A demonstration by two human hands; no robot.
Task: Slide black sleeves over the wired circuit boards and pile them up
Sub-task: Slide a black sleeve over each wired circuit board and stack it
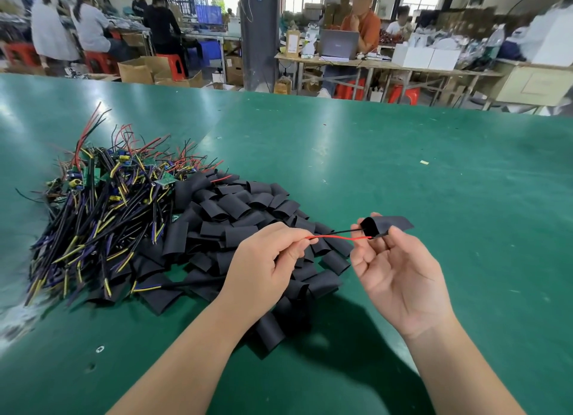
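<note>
Left hand [266, 259] fingers are curled, wires [338, 237] pinched; sleeve [387, 225] is gripped by right hand [400, 278] fingertips; spread wires may be snagged at its mouth.

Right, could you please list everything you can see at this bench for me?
table: one, green, under everything.
wired circuit boards: large heap, green boards with black, yellow, purple and red leads, table's left.
loose black sleeves: large heap, black, centre, against the boards.
held black sleeve: one, black, above the table, right of the heap.
red wire: one, red, spanning between the hands.
black wire: one, black, just above the red one.
laptop: one, grey, far table.
stools: several, red, background.
cardboard boxes: several, brown, floor behind.
left hand: pinches both wires.
right hand: pinches the held black sleeve.
</note>
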